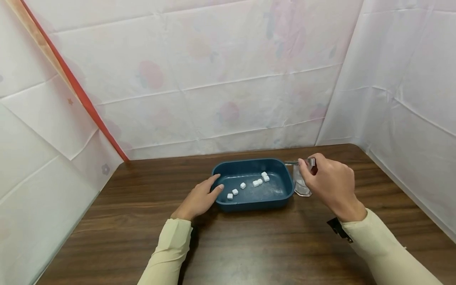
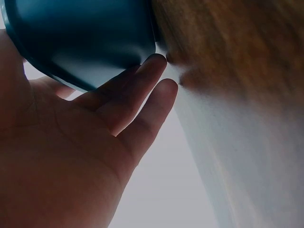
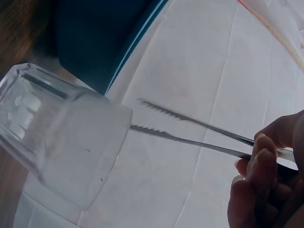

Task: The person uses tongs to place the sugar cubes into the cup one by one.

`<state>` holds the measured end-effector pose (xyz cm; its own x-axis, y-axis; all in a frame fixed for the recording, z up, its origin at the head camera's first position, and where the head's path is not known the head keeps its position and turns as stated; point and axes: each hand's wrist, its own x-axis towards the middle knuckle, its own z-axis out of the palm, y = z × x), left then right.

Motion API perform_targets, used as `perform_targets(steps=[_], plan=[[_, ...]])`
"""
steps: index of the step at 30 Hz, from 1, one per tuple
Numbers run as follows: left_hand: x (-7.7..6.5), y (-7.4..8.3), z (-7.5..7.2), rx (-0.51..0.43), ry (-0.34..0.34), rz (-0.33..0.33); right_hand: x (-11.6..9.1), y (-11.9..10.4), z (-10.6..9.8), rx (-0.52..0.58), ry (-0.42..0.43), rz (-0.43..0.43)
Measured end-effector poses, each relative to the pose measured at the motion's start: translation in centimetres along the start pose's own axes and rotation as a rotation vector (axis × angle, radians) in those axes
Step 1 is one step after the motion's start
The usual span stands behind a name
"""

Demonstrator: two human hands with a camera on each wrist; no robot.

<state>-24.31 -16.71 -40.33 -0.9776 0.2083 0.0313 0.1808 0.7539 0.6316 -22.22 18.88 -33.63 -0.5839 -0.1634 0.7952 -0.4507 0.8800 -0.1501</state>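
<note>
Seven white cubes (image 1: pixel 243 185) lie in one blue tray (image 1: pixel 235 206) on the table (image 1: pixel 249 241): two touching at the far right, two side by side near the middle, three spaced apart toward the near left. One glass (image 1: pixel 302 188) stands just beside the tray's right end.

The left hand (image 1: pixel 199 198) holds the tray's left end, thumb over the rim; the left wrist view adds fingers along the outer wall, slightly apart, hidden from the head view.

The right hand (image 1: pixel 331 180) pinches one pair of tongs (image 3: pixel 204 145), fingers clamped on it. Only the right wrist view shows the toothed arms apart with nothing between, one tip by the glass's mouth; whether they touch cannot be told. The cubes lie left of the right fingers.
</note>
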Motion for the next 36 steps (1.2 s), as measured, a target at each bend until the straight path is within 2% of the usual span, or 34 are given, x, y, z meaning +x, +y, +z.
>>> perform_targets(steps=[6, 19, 36], plan=[[0.1, 0.0, 0.1, 0.0, -0.001, 0.009, -0.3, -0.1, 0.6, 0.017, 0.016, -0.018], [0.0, -0.2, 0.1, -0.005, -0.004, 0.002, -1.1, -0.6, 2.0, 0.049, -0.1, -0.021], [0.1, -0.2, 0.0, -0.002, 0.002, 0.005, -1.6, -0.6, 3.3, 0.049, -0.161, -0.029]])
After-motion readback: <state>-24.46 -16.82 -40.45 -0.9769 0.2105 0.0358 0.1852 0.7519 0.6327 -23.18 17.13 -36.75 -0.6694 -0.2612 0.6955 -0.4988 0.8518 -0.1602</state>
